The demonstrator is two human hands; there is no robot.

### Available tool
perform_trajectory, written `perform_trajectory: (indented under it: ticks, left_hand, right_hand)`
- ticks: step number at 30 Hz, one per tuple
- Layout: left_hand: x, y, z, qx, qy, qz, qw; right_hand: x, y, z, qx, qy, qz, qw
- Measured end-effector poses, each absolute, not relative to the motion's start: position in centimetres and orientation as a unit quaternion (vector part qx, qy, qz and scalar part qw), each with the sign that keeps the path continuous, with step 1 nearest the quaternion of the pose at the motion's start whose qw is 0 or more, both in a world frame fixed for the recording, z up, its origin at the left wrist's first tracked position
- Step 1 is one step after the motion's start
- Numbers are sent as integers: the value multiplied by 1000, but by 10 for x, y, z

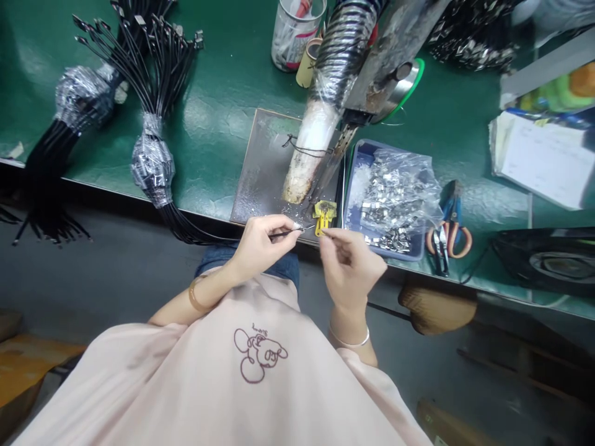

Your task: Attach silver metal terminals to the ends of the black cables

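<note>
Between the thumb and fingers of my left hand (266,241) is the end of a black cable (281,234), its thin tip pointing right. The cable seems to come from a wrapped bundle (153,164) on the left. My right hand (349,263) is pinched closed just to the right of that tip; whatever its fingertips hold is too small to make out. A small yellow fixture (324,217) sits just beyond the fingertips, on the edge of a dark board (260,167). Small metal connector shells (395,238) lie in a blue tray (351,214) to the right.
A white-tipped duct (302,167) and a metal arm (372,93) hang over the board. Scissors (453,238) and small snips (439,251) lie right of the tray. Papers (543,161), a clear tub (286,46) and another cable bundle (81,102) stand farther off.
</note>
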State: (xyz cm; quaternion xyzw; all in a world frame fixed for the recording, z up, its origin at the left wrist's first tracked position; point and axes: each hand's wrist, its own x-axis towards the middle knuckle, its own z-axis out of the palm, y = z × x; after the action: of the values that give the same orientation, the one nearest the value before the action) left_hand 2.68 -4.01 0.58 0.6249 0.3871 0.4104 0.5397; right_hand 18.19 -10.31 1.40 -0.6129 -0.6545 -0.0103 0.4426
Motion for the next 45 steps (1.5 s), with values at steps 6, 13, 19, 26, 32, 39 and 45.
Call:
perform_trajectory:
  ticks: [6,13,19,26,32,39,45]
  left_hand:
    - [25,-47,5,740,346,431,384]
    - [19,-46,4,560,340,352,669]
    - [18,-50,-3,543,320,354,691]
    - [22,-49,-4,555,289,376,683]
    - [21,-40,-3,486,309,352,738]
    - [27,-43,-4,543,374,397,639]
    - [34,-48,-4,626,387,453,503]
  right_hand:
    - [172,-97,17,-622,-687,25,375]
    - [195,-103,26,-652,-540,161,506]
    - [254,-96,35,-783,-541,77,298]
    - [272,-82,30,-806,-547,135,182]
    - [257,-87,34,-803,-511,128,278]
    - [215,-97,37,-699,-457,165,525]
    - [181,-98,16,-679,-493,266,475]
